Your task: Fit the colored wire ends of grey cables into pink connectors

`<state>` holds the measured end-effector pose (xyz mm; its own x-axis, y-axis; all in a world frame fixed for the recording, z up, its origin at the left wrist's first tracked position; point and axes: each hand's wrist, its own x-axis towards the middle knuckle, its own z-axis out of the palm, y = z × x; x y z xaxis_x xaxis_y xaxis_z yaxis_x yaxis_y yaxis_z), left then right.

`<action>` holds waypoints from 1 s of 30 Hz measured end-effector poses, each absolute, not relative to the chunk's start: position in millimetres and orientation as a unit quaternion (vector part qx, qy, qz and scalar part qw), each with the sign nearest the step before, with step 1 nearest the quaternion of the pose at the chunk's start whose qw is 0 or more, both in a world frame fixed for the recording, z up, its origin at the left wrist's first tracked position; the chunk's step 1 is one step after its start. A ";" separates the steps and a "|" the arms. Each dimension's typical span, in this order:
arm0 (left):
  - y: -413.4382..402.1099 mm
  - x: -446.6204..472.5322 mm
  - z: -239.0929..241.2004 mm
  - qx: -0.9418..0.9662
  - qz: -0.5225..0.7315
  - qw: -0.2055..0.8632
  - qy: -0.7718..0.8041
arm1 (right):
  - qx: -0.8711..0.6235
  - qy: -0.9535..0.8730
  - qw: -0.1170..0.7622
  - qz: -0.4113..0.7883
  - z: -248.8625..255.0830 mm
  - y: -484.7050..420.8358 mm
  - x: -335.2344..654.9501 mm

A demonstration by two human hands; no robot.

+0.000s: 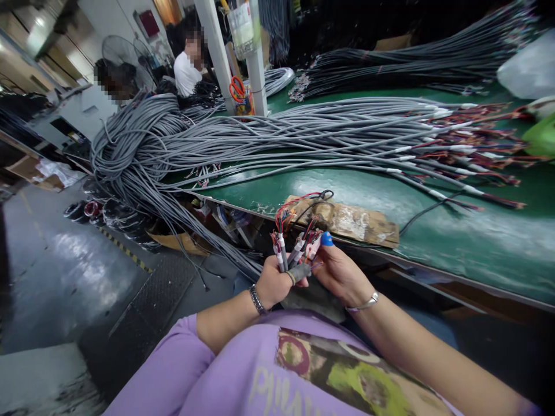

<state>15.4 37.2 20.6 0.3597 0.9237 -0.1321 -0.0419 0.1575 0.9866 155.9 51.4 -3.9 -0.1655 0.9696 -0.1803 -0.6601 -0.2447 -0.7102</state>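
Observation:
My left hand [276, 283] is wrapped round several grey cables [281, 259] near their stripped ends. Its thumb wears a grey covering [299, 273]. White sleeves band the cable ends, and thin red, black and other coloured wires [284, 218] fan out above them. Close beside it, my right hand [342, 274] is closed at the loose wires [313, 247] on the right of this bunch, a blue cap [326, 238] on one fingertip. Its other fingers are partly hidden behind the wires.
Long grey cables [277, 136] lie across the green table [433, 242] and hang over its left end. A tape-covered wooden block [355, 222] with a black lead sits at the near edge. Black cables [403, 60] lie behind. A person [187, 72] sits at the far left.

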 end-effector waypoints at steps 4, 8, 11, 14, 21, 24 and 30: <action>36.2 16.1 25.0 0.529 0.370 0.632 0.430 | -0.305 -0.214 0.566 0.736 -3.7 53.5 155.5; 35.6 15.8 26.4 0.530 0.367 0.629 0.434 | -0.300 -0.190 0.570 0.741 -2.9 52.6 154.4; 34.8 14.2 25.6 0.532 0.377 0.625 0.429 | -0.306 -0.178 0.571 0.741 -3.8 51.0 155.2; 32.5 11.1 25.9 0.538 0.389 0.614 0.427 | -0.316 -0.192 0.564 0.738 -5.9 49.9 158.0; 26.8 6.0 24.8 0.517 0.411 0.609 0.440 | -0.300 -0.205 0.537 0.761 -3.2 49.3 164.4; 28.0 7.4 24.3 0.501 0.425 0.613 0.439 | -0.309 -0.213 0.550 0.746 -3.1 48.9 164.8; 33.0 12.3 26.4 0.503 0.428 0.605 0.445 | -0.339 -0.244 0.564 0.712 -10.5 48.2 162.9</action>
